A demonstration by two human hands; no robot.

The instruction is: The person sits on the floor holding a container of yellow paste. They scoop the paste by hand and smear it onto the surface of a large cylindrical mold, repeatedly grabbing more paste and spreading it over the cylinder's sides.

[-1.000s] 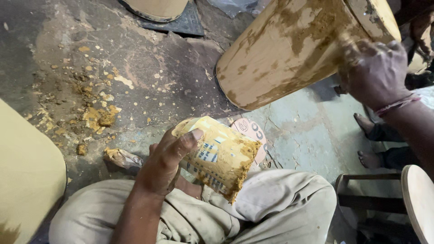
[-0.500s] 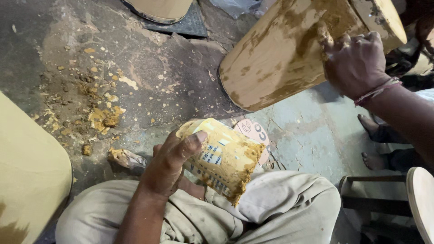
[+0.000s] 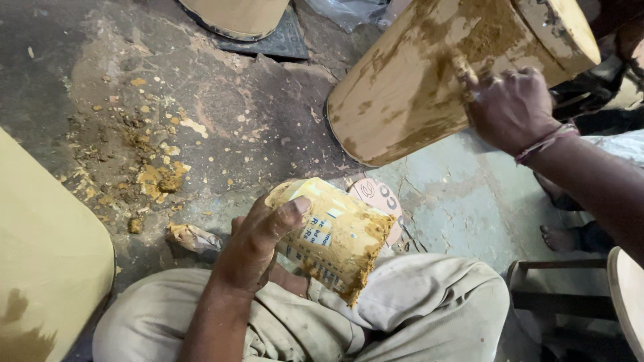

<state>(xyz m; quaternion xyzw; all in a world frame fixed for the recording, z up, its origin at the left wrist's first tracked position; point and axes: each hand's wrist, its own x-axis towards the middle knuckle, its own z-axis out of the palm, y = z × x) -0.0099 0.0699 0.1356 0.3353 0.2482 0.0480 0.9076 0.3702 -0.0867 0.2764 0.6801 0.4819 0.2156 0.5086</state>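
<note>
Down Low: Paste, Packet and Drum

Far left edge: smooth tan curved panel (image 3: 47,268), rounded at its upper corner, darker smear near the bottom. Just right of it, across the upper left and centre left of the frame: rough grey concrete floor (image 3: 221,121), cracked, dusted brown, strewn with ochre crumbs and one thicker clump of paste (image 3: 159,179). Lower, near centre left: crumpled brown scrap (image 3: 191,236) lying on the floor.

Centre, low in the frame: left hand (image 3: 258,245), forearm rising from the bottom edge, wrist bent, thumb pressed over the top edge and fingers curled behind, holding a yellow plastic packet (image 3: 335,234). Packet soft and rectangular, smeared with gritty yellow-brown paste, resting above the lap of dusty beige trousers (image 3: 429,308). Behind the packet: round pinkish disc (image 3: 379,196) flat on the floor.

Top centre: base of another tan vessel (image 3: 235,15) on a dark mat.

Upper right: large tan cylindrical drum (image 3: 409,87), tilted, open rim toward the floor, streaked with patches of wet paste. Right hand (image 3: 513,107) laid against its side, back of hand up, fingers bent and pressed flat to the smeared surface, gripping nothing, cord band at the wrist.

Right edge, lower: bare foot (image 3: 560,236) of another person on the pale green floor.
</note>
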